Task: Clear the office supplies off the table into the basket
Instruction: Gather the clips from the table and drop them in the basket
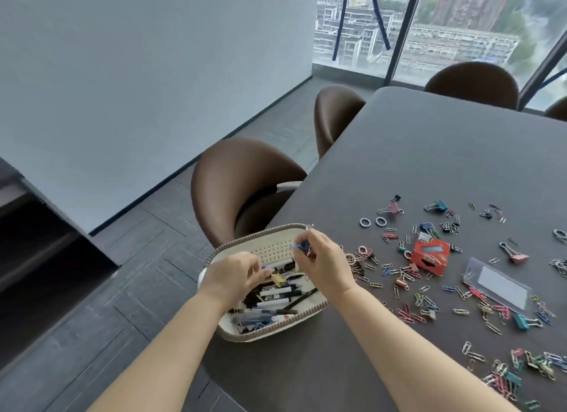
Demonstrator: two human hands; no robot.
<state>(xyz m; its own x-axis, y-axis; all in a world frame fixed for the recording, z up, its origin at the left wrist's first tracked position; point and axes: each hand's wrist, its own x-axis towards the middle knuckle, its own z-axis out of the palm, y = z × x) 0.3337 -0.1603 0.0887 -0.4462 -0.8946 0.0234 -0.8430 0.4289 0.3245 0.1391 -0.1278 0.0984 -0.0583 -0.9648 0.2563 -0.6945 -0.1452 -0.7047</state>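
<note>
A cream basket [233,246] with a brown woven rim sits at the table's left edge, holding several pens, markers and a gold binder clip [278,279]. Both hands hover over it. My right hand [325,263] pinches a small blue binder clip [303,244] above the basket's far side. My left hand [234,276] is over the basket's left part, fingers curled down toward the pens; what it holds, if anything, is hidden. Several coloured paper clips [408,276] and binder clips lie scattered on the dark table [429,154] to the right.
A red cardboard box [429,255] and a clear plastic badge holder [498,284] lie among the clips. Two metal rings [372,221] lie farther back. Brown chairs [242,178] stand along the table's left and far sides. A window is behind.
</note>
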